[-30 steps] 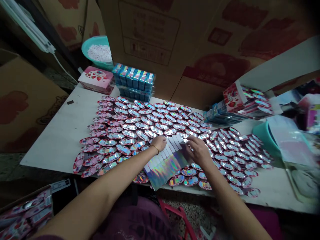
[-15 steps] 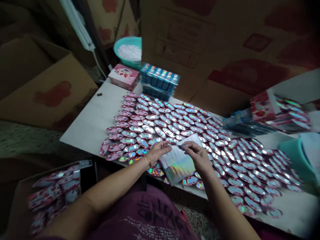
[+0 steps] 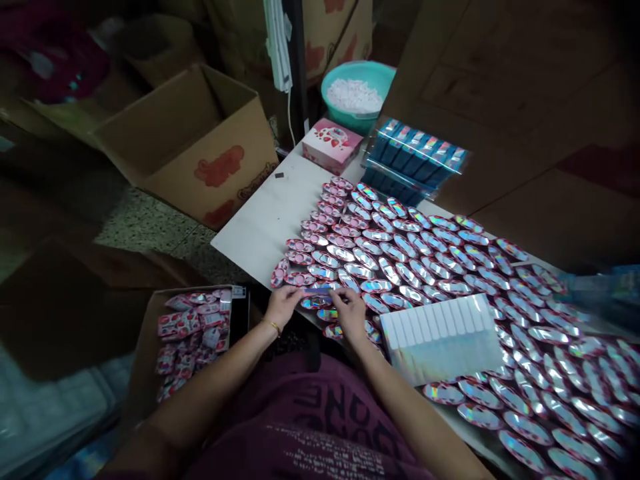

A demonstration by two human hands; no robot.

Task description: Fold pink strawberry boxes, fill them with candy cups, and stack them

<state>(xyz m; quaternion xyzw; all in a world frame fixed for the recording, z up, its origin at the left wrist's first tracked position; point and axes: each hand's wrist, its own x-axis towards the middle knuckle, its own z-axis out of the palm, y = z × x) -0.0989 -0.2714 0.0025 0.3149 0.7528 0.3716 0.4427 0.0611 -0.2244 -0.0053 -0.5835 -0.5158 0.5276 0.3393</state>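
Observation:
My left hand (image 3: 283, 304) and my right hand (image 3: 349, 311) are close together at the near left edge of the white table (image 3: 265, 220). Between them they pinch the two ends of a small holographic strip (image 3: 316, 291) held just above the shiny oval packets (image 3: 400, 253) that cover the table in rows. A sheet of holographic strips (image 3: 443, 337) lies flat on the packets to the right of my right hand, untouched. Both hands have their fingers pressed together on the strip.
A box of pink packets (image 3: 193, 333) sits on the floor at my left. An open cardboard carton (image 3: 195, 143) stands beyond it. At the table's far end are a pink strawberry box (image 3: 331, 143), a pack of blue boxes (image 3: 415, 163) and a teal bowl (image 3: 357, 90) of white pieces.
My hands let go of the strip sheet, which now lies on the packets, and shifted left to the table's corner holding one strip. The view swung left.

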